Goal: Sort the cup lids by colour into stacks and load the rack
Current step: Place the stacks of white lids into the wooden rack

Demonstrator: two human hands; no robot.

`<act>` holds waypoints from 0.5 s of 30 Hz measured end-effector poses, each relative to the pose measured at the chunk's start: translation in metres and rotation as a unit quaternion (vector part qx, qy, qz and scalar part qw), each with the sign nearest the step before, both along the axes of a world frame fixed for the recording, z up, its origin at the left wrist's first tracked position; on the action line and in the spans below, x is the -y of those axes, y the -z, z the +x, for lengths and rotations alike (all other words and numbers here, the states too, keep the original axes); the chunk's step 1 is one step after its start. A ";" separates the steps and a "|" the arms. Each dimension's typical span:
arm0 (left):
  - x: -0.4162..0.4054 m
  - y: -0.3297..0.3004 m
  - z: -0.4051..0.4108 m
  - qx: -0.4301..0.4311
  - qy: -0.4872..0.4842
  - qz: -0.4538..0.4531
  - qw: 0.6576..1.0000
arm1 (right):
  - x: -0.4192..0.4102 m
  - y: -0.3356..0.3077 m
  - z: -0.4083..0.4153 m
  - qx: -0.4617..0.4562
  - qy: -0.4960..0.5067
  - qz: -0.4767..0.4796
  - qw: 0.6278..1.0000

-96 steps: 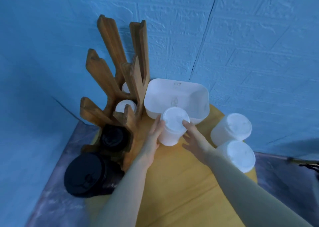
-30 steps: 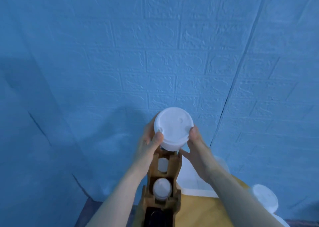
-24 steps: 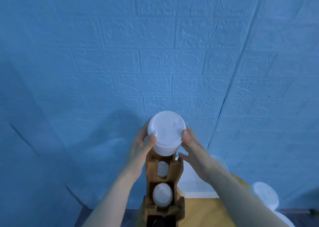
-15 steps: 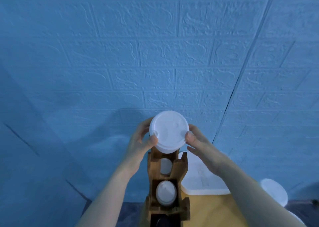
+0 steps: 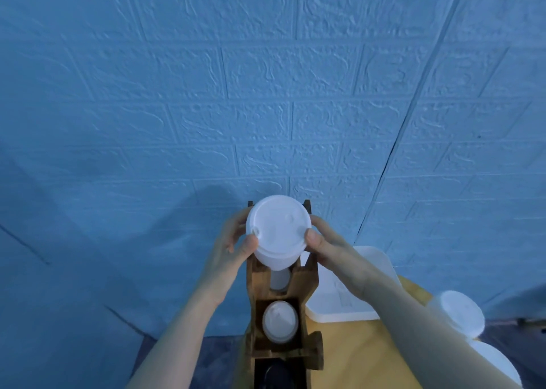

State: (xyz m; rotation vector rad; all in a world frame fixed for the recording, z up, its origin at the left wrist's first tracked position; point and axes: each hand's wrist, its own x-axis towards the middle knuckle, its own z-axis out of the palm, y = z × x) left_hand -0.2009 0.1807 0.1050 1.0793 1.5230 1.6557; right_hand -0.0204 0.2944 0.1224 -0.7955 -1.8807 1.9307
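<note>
Head view, the only one supplied. A stack of white round plastic cup lids [image 5: 278,235] is held between both hands at the topmost slot of the upright brown wooden rack [image 5: 284,297], its lower end between the rack's upper prongs. The left hand [image 5: 233,248] is curled round the stack's left side, thumb pressed on the top rim. The right hand [image 5: 326,245] grips the right side likewise, thumb on the rim.

Handling, as judged: the stack appears light and of thin, fairly stiff plastic, smooth and liable to slip or shear apart if tilted. It is best taken by opposite sides near the rim, as is done here, and kept in line with the slot.

Count: one white stack in the hands; two white stacks [image 5: 280,322] seated in lower slots of the rack; one black stack [image 5: 276,374] partly seen in the lowest slot in view. Two further white stacks [image 5: 462,313] stand at the right on the yellow table [image 5: 354,356]. One white rectangular plastic tub [image 5: 348,300] sits just beside the rack.
</note>
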 end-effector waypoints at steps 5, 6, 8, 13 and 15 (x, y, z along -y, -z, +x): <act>-0.003 0.014 -0.004 0.070 0.002 -0.020 0.997 | -0.011 0.005 -0.004 0.014 0.016 -0.050 0.999; -0.004 0.015 -0.005 0.081 0.006 -0.024 0.996 | -0.012 0.007 -0.005 0.017 0.011 -0.051 0.999; -0.004 0.019 -0.007 0.098 0.017 -0.029 0.995 | -0.014 0.015 -0.007 0.022 0.006 -0.050 0.998; -0.008 0.028 -0.009 0.132 0.036 -0.039 0.990 | -0.020 0.036 -0.010 -0.007 0.031 -0.110 0.993; -0.010 0.033 -0.010 0.142 0.036 -0.035 0.989 | -0.022 0.043 -0.010 -0.019 0.027 -0.122 0.992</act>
